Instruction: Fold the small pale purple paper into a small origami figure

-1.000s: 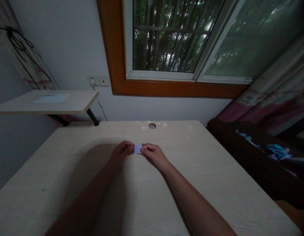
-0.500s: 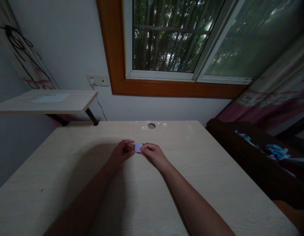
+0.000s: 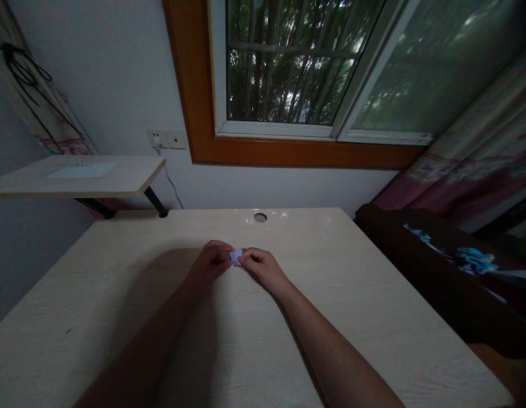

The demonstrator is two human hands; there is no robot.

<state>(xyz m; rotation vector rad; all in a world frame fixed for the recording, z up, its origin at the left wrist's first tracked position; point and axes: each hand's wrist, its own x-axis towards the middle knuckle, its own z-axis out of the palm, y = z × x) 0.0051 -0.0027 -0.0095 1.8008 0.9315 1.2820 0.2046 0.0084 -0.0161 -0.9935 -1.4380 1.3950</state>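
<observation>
A small pale lilac piece of folded paper (image 3: 236, 256) is held just above the light wooden table (image 3: 352, 294), near its middle. My left hand (image 3: 211, 260) pinches its left side with curled fingers. My right hand (image 3: 261, 267) pinches its right side, fingers closed too. The two hands almost touch, and most of the paper is hidden between the fingertips.
A round cable hole (image 3: 260, 217) sits near the table's far edge. A raised side shelf (image 3: 80, 175) with a white sheet stands at the left. A dark wooden piece of furniture (image 3: 437, 272) borders the table's right side. A window (image 3: 288, 68) and wall sockets (image 3: 166, 139) lie beyond.
The hands have come closer together, so less of the paper shows between the fingers. The view has shifted slightly.
</observation>
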